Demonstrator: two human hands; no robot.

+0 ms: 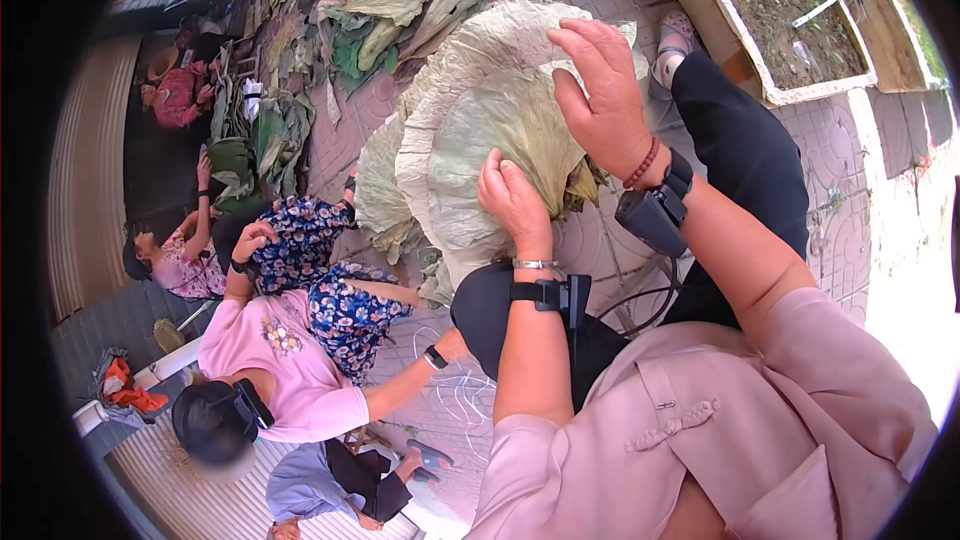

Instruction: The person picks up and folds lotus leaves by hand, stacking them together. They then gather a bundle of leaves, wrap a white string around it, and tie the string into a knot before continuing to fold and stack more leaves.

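A stack of large, round, pale green dried lotus leaves [510,120] lies in front of my knees, with wavy, wrinkled edges. Against the near part of the top leaf is my left hand [515,202], its fingers bent together on the surface; their tips are partly hidden. Over the right side of the stack my right hand [605,105] is raised, fingers stretched and thumb apart, holding nothing. A browned, folded leaf edge [583,185] shows between the two hands.
Heaps of loose dried leaves [390,15] cover the paving at the upper left. A seated person in a pink shirt [285,345] is close on my left, with others beyond. Soil-filled planter boxes [780,15] stand at upper right. White strings [460,390] lie on the ground.
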